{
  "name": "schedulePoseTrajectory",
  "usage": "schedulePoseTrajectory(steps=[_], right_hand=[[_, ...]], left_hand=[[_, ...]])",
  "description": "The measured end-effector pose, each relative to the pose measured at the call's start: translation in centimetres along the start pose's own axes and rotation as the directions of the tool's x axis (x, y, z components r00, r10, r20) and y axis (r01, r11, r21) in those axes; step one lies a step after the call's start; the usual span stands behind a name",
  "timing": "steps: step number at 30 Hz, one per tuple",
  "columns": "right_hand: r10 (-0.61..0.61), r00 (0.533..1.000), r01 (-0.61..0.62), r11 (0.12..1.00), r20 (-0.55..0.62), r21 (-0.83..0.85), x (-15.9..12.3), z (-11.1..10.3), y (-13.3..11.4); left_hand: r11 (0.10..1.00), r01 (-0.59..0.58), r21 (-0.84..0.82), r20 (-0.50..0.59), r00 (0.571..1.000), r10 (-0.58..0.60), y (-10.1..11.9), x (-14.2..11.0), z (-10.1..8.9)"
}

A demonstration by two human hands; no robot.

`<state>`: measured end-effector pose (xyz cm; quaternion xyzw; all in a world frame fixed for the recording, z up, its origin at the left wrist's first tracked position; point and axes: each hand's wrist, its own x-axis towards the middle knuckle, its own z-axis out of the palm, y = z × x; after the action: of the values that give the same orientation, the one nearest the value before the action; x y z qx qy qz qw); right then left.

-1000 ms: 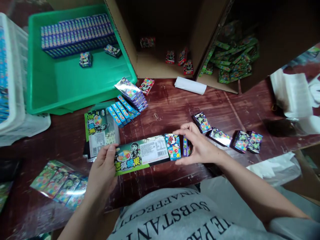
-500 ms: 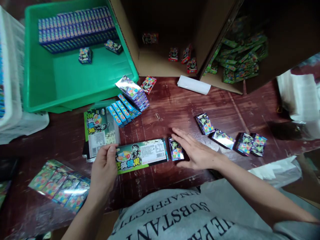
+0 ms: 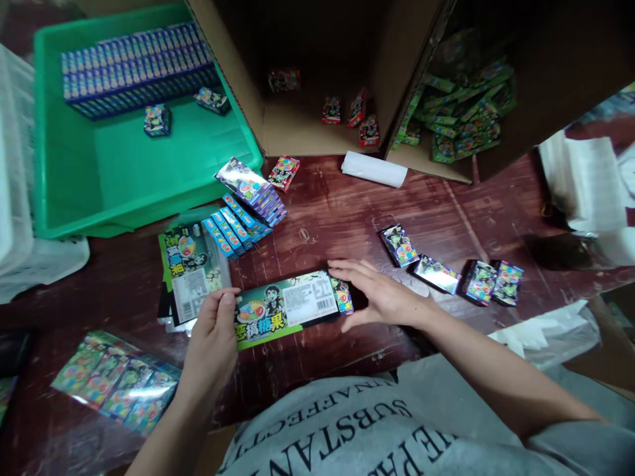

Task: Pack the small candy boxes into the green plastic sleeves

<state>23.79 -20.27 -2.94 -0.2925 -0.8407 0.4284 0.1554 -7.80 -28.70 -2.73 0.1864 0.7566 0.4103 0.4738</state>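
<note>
A long clear packaging sleeve with a printed green-and-black card (image 3: pixel 262 311) and a white barcode label lies flat in front of me. My left hand (image 3: pixel 215 330) pinches its left end between thumb and fingers. At the opposite end, my right hand (image 3: pixel 381 294) grips a small purple candy box (image 3: pixel 343 296) between thumb and fingers. The box's left part is covered by the sleeve's end; I cannot tell whether it is inside or underneath. More printed sleeves (image 3: pixel 186 264) lie stacked beyond my left hand. A filled pack of several candy boxes (image 3: pixel 119 383) rests at the lower left.
Several purple boxes (image 3: pixel 436 274) lie to the right. Blue boxes (image 3: pixel 228 228), stacked purple boxes (image 3: pixel 251 182) and a red box (image 3: pixel 284 173) sit by a green tub (image 3: pixel 149 218). Behind are cardboard cartons (image 3: pixel 317 139), a white roll (image 3: pixel 374 169) and a white basket (image 3: pixel 54 264).
My right hand has slid the purple box leftward, from beside the sleeve's end to where the sleeve covers part of it. The left hand keeps its pinch. The whole view has shifted slightly.
</note>
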Motion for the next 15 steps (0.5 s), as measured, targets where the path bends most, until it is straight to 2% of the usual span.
schedulePoseTrajectory(steps=[4,6,8,10,13,15], right_hand=[[0.081,0.977,-0.085,0.996,-0.199,-0.012,-0.1,0.3,-1.0],[0.074,0.961,-0.088,0.995,-0.267,-0.040,-0.1,0.6,-1.3],[0.035,0.971,-0.057,0.994,-0.235,-0.088,0.3,0.9,-1.4],[0.004,0.990,-0.025,0.989,-0.144,-0.146,1.1,0.5,-1.3],[-0.023,1.000,0.018,0.981,-0.021,-0.192,3.9,-1.9,-0.5],[-0.054,0.998,0.048,0.971,-0.018,-0.236,7.4,-4.2,0.5]], left_hand=[[0.995,0.056,-0.085,-0.035,0.998,-0.059,0.4,-0.3,0.5],[0.996,0.042,-0.082,-0.065,0.997,-0.048,0.5,0.0,0.3],[0.999,-0.006,-0.046,-0.093,0.996,0.002,0.5,0.4,0.0],[0.999,-0.032,-0.023,-0.112,0.993,0.029,0.7,0.8,-0.3],[0.998,0.006,-0.055,-0.163,0.986,-0.015,0.9,1.0,-0.7],[0.997,0.037,-0.068,-0.200,0.979,-0.050,0.9,1.0,-0.8]])
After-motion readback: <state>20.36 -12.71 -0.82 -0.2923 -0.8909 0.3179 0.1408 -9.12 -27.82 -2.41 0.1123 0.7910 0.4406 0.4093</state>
